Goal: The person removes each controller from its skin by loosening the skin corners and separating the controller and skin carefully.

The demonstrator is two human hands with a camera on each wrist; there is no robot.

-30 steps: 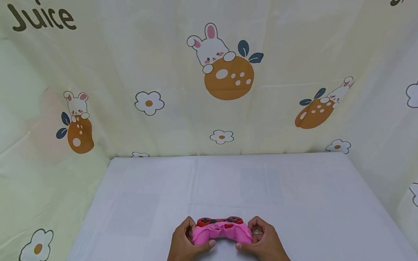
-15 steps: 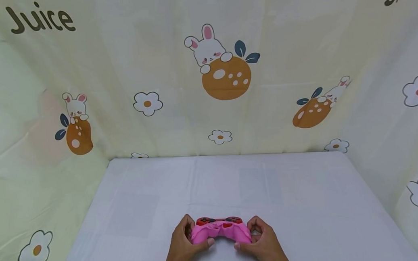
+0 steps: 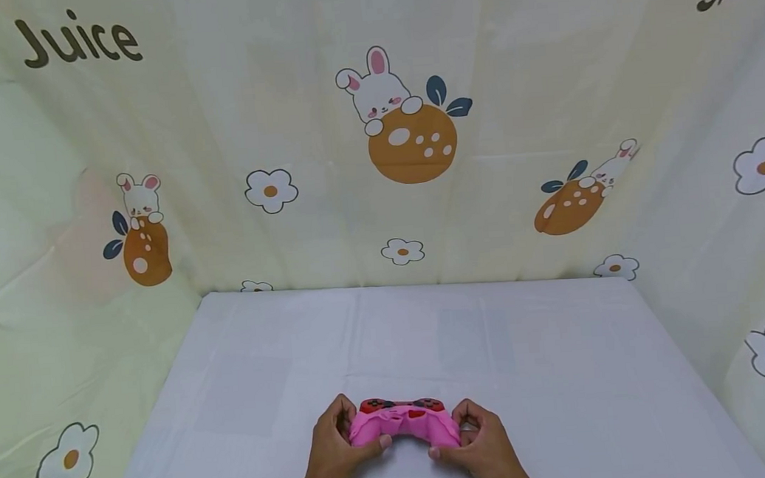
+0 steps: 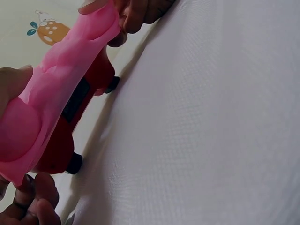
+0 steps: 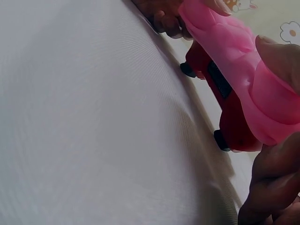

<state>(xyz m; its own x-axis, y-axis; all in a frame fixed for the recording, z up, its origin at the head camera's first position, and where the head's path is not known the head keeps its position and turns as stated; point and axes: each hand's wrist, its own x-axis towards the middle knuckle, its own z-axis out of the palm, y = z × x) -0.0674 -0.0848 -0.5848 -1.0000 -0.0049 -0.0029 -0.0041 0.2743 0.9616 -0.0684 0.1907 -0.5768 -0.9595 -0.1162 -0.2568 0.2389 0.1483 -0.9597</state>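
A red game controller (image 3: 401, 403) is held near the front of the table, with a soft pink silicone cover (image 3: 408, 420) stretched over its grip side. My left hand (image 3: 333, 446) pinches the cover's left end between thumb and curled fingers. At the opposite end, my right hand (image 3: 483, 443) grips the cover the same way. In the left wrist view, the red body (image 4: 58, 147) shows bare below the cover (image 4: 58, 70), its black thumbsticks facing the table. The right wrist view shows the cover (image 5: 234, 51) creased along its middle. Both grips are hidden inside the cover.
A white cloth covers the table (image 3: 285, 364). Behind it and along both sides hangs a cream curtain (image 3: 328, 228) printed with rabbits, oranges and flowers.
The head view has shifted very slightly. Both hands keep their hold on the cover and controller, with hardly any movement.
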